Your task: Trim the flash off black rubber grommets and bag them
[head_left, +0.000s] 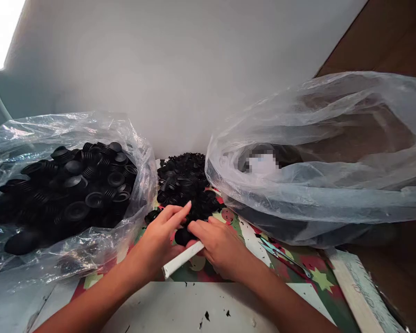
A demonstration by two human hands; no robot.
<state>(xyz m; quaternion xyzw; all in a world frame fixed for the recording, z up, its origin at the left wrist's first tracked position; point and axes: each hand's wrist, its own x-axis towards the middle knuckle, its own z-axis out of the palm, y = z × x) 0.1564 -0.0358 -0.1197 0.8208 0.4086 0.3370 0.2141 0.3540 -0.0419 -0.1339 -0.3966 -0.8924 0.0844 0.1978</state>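
Observation:
A round black rubber piece point(183, 237) sits between my two hands at the middle of the table. My left hand point(164, 236) is around its left side, index finger stretched forward. Curled fingers of my right hand point(215, 243) press near its right side and grip a white stick point(182, 260), which slants down to the left beneath my hands. Just behind lies a heap of black rubber pieces and scraps point(185, 178). The contact between my left fingertips and the piece is partly hidden.
A clear plastic bag point(142, 162) full of ribbed black pieces point(78, 210) stands at the left. Another large clear bag point(312, 199) is at the right. Scissors point(286, 258) lie on the patterned cloth point(301, 289). Black scraps dot the white sheet point(173, 307) in front.

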